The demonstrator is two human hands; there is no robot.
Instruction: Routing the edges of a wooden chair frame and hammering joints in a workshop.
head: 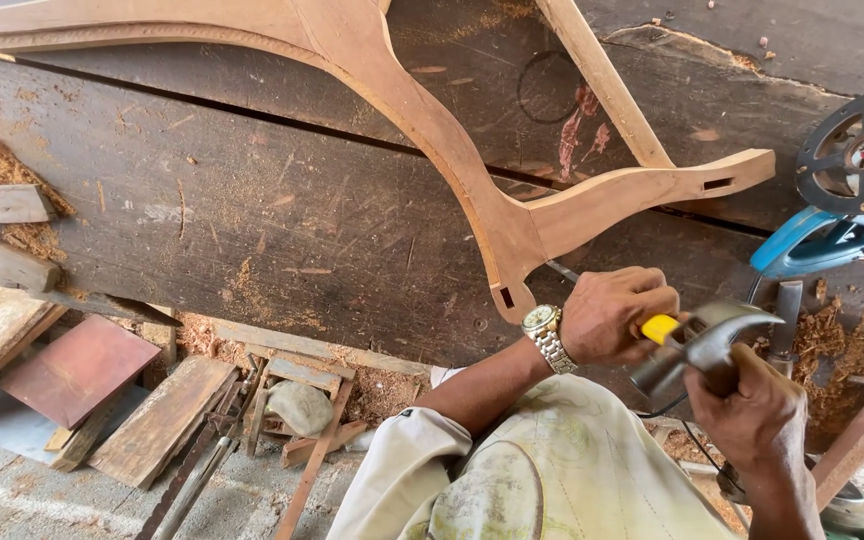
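Nearest the lens, low in the frame, my pale sleeve (pixel 512 470) fills the bottom centre. Left hand (pixel 617 315), wearing a metal wristwatch (pixel 547 335), is closed in a fist around a yellow-handled chisel (pixel 660 328), whose thin blade (pixel 562 271) points toward the lower joint of the curved wooden frame (pixel 472 190) lying across the middle of the picture. Right hand (pixel 752 415) is wrapped shut round the handle of a hammer (pixel 712 340), its steel head poised just behind the chisel's butt. Judgement: a sound strike needs the blade kept steady near the small slot (pixel 507 297) at the frame's foot, the hammer meeting the butt squarely, blows kept light. Surface: a dark, scarred plank bench (pixel 202 200), dusted with sawdust, shavings heaped at right. A blue power saw (pixel 832 215) with a round guard sits at the right edge. Lower left: offcuts and boards (pixel 152 420) lie scattered on a concrete floor (pixel 12 490).
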